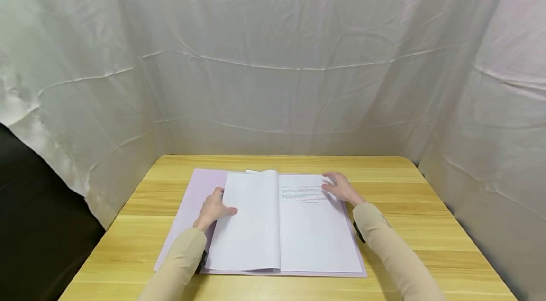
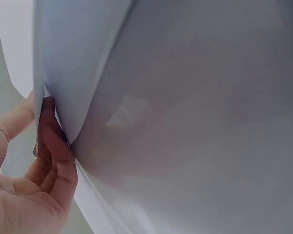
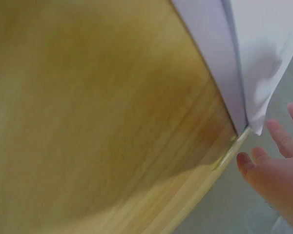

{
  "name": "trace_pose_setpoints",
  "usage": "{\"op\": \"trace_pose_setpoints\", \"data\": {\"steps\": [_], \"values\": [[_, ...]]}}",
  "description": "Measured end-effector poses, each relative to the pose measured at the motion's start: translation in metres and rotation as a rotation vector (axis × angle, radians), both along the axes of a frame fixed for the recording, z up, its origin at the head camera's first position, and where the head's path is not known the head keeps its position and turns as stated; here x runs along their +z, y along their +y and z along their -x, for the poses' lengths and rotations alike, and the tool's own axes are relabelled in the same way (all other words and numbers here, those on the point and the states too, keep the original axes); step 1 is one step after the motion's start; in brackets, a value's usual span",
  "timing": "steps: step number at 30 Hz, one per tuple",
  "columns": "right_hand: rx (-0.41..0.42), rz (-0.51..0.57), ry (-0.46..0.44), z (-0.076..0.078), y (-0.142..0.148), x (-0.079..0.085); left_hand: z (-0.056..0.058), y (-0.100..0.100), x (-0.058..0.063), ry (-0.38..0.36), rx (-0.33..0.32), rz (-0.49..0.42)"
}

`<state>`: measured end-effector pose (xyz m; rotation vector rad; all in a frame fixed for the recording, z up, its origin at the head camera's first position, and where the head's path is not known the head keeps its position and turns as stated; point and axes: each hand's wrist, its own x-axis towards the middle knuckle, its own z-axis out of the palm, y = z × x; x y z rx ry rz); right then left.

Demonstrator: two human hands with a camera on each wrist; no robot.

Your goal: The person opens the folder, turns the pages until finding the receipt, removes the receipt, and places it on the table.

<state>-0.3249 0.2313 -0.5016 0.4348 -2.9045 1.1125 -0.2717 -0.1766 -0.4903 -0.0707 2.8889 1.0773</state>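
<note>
A lilac folder (image 1: 207, 179) lies open on the table, with a printed white page (image 1: 317, 234) on its right side. On the left, a white page (image 1: 251, 225) is turned over, and its left edge is held by my left hand (image 1: 214, 209). In the left wrist view the thumb of the left hand (image 2: 39, 190) is on one side of the page (image 2: 78, 53), the fingers on the other. Over the upper right corner of the printed page is my right hand (image 1: 340, 188), fingers spread and loosely bent. The right wrist view shows this hand (image 3: 278, 165) holding nothing.
The wooden table (image 1: 405, 239) extends around the folder, with its far edge behind it. Pale cloth (image 1: 298, 54) hangs behind and at both sides. Something black (image 1: 38, 225) is at the far left.
</note>
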Motion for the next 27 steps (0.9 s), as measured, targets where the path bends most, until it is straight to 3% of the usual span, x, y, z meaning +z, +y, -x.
{"op": "trace_pose_setpoints", "data": {"steps": [11,20,23,27], "values": [[-0.002,-0.08,0.038,0.012,0.006,-0.005,-0.003,0.003,0.0,0.019,-0.007,0.073],[-0.047,-0.029,0.013,0.017,0.006,-0.007,-0.003,0.005,-0.001,0.101,-0.078,0.124],[-0.055,-0.031,0.01,0.018,0.006,-0.007,-0.002,0.005,-0.003,0.119,-0.114,0.107],[-0.066,-0.015,0.008,0.02,0.006,-0.007,-0.001,0.005,-0.004,0.089,-0.182,0.029]]}}
